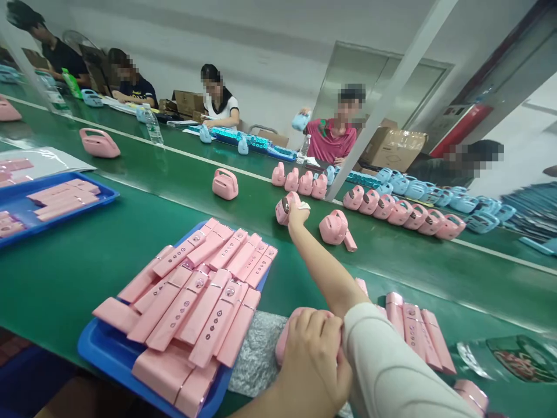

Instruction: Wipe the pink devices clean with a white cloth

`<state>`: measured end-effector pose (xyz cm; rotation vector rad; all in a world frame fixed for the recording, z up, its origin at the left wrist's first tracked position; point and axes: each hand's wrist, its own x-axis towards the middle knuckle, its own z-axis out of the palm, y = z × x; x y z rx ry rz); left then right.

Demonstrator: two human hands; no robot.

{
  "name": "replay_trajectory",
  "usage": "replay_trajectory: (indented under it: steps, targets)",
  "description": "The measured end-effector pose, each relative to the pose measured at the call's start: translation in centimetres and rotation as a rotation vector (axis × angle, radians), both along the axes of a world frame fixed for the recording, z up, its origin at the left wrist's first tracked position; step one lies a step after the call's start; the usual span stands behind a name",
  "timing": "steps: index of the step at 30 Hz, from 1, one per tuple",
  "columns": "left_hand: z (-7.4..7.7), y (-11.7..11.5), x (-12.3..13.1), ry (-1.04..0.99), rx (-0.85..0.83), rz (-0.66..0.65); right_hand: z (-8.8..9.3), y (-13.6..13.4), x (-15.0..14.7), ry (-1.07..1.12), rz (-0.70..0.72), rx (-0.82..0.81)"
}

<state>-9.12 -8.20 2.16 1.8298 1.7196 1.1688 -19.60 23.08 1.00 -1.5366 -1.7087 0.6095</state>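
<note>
My left hand (314, 354) is closed over a pink rounded housing (285, 339), mostly hidden under the fingers, on a bubble-wrap sheet (255, 351). Stretched forward across the bench, my right hand (298, 213) grips a pink handled housing (282, 211) with a dark front panel; a small white piece shows at the fingers. Just right of it stands another pink handled housing (334, 227), with a small pink bar (350, 240) against it. To the left of my left hand, a blue tray (102, 347) is heaped with long pink panels (187, 307) bearing rows of button marks.
Rows of pink housings (387, 209) and blue housings (418, 188) line the far side. More pink panels (411, 331) lie at right beside a clear plastic container (513, 357). A second blue tray (56, 203) is at left. Several people sit across the bench.
</note>
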Motion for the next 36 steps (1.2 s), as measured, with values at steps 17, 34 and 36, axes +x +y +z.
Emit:
replay_trajectory:
  steps: [17, 34, 36]
  targets:
    - [0.6, 0.7, -0.9, 0.010, 0.005, 0.043, 4.7, -1.8, 13.7, -0.428, 0.200, -0.043]
    - [1.0, 1.9, -2.6, -0.702, -0.356, 0.043, 0.7, -8.7, 22.1, -0.880, 0.231, -0.382]
    - [0.8, 2.0, -2.5, -0.706, -0.351, 0.034, 0.6, -6.2, 19.3, -0.796, 0.239, -0.377]
